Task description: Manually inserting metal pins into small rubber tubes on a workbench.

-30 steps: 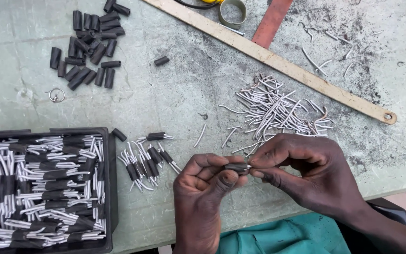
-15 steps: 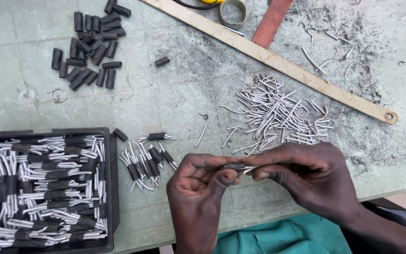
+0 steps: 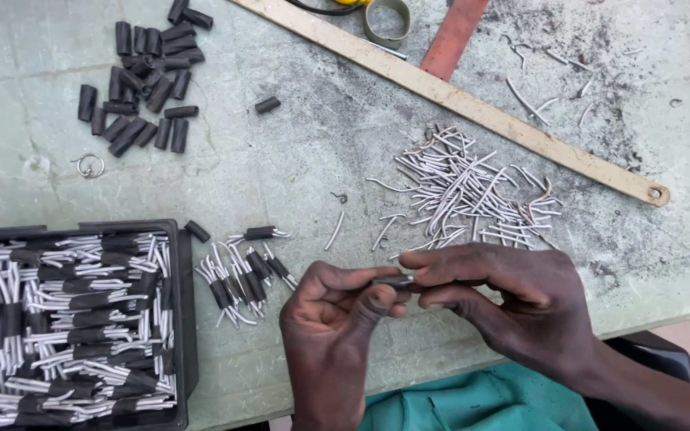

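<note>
Scuffed, pale green tabletop (image 3: pixel 297 152) fills the view, its parts sorted into separate groups so each kind is within reach. At the far left a black tray (image 3: pixel 181 319) holds many white wire pieces wrapped in black sleeves, laid roughly side by side. Above it, well apart, lies a loose heap of bare black sleeves (image 3: pixel 141 80), with a small metal ring (image 3: pixel 89 166) just below them. Near the tray's right edge sits a small cluster of sleeved wires (image 3: pixel 241 271).

At the table's near edge, the left hand (image 3: pixel 333 319) pinches a short dark sleeve (image 3: pixel 393 281) between thumb and forefinger, holding it level. The right hand (image 3: pixel 513 299) meets it from the other side, fingers pressed together at the sleeve's end; it probably grips a wire there, though the fingers hide it.

Just beyond the right hand spreads a pile of bare white wires (image 3: pixel 465 191). A long wooden strip (image 3: pixel 473 104) runs diagonally behind them, with a few stray wire scraps (image 3: pixel 529 100) at the far right.
</note>
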